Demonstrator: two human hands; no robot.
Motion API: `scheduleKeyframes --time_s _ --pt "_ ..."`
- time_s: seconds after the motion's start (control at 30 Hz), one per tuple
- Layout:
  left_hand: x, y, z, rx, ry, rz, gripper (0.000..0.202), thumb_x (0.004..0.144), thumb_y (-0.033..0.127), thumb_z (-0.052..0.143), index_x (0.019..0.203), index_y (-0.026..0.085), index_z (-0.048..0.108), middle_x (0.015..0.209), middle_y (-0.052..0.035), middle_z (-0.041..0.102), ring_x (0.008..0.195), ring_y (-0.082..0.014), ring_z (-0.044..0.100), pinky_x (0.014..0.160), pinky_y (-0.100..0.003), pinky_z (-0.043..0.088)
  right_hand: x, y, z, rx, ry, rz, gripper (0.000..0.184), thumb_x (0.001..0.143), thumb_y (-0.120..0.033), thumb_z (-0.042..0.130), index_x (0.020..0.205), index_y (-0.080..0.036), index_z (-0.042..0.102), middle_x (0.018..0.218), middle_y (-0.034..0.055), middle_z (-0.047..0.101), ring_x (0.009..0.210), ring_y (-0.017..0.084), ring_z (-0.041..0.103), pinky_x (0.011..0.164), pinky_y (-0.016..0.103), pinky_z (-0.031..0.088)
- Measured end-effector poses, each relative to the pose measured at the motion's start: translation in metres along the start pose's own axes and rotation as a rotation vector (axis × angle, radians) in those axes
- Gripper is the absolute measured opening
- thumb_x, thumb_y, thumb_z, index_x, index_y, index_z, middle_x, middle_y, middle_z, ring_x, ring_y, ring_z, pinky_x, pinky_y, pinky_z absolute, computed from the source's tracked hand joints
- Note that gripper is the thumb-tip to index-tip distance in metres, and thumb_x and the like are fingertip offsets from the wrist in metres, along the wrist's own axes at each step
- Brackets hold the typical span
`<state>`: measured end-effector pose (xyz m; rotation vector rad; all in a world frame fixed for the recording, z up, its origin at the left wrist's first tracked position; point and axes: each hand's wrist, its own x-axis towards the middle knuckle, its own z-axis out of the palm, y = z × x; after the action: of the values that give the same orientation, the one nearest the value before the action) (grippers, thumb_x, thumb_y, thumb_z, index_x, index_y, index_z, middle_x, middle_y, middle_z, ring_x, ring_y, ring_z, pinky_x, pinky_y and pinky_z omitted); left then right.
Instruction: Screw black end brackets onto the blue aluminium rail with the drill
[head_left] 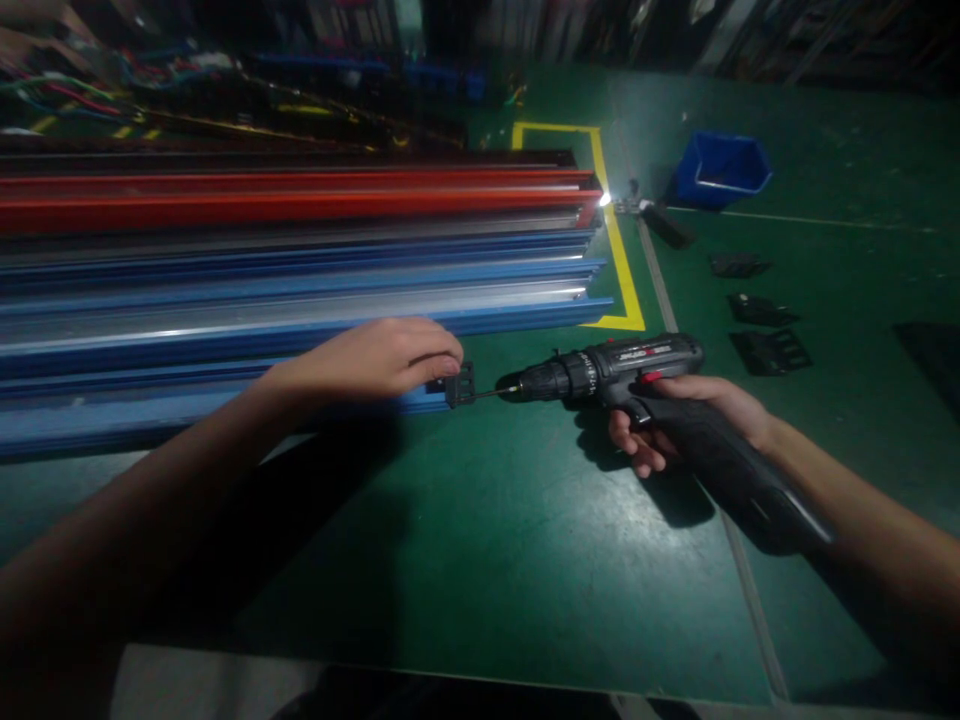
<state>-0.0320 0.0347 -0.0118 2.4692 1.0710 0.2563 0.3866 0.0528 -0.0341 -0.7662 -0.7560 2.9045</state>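
With our right grip [724, 402] we clench the black drill [637, 360], its bit [495, 392] pointing to nine o'clock; with our left grip [386, 355] we hold the black bracket [461, 385] at the three-o'clock end of the nearest blue rail [112, 410].

Two hands [382, 357], one cordless drill [641, 360], one dark-handled tool [667, 224], one blue bin [697, 178] and four black brackets [771, 352] figure at one green tabletop [525, 560], where blue rails [525, 318] appear, in dim light, to number at least three.
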Motion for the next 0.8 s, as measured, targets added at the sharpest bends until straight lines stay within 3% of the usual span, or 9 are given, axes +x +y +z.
scheduleKeyframes --time_s 0.8 --pt "0.0001 0.0008 -0.0006 0.001 0.007 0.013 0.038 0.110 0.045 0.043 0.113 0.021 0.072 0.110 -0.0042 0.074 0.102 -0.0186 0.067 0.094 -0.030 0.045 0.0011 0.0014 0.0009 0.015 -0.038 -0.012 0.050 0.098 -0.049 0.063 0.120 -0.005 0.071 0.110 0.0142 0.077 0.091 0.022 0.075 0.093 0.036 0.057"
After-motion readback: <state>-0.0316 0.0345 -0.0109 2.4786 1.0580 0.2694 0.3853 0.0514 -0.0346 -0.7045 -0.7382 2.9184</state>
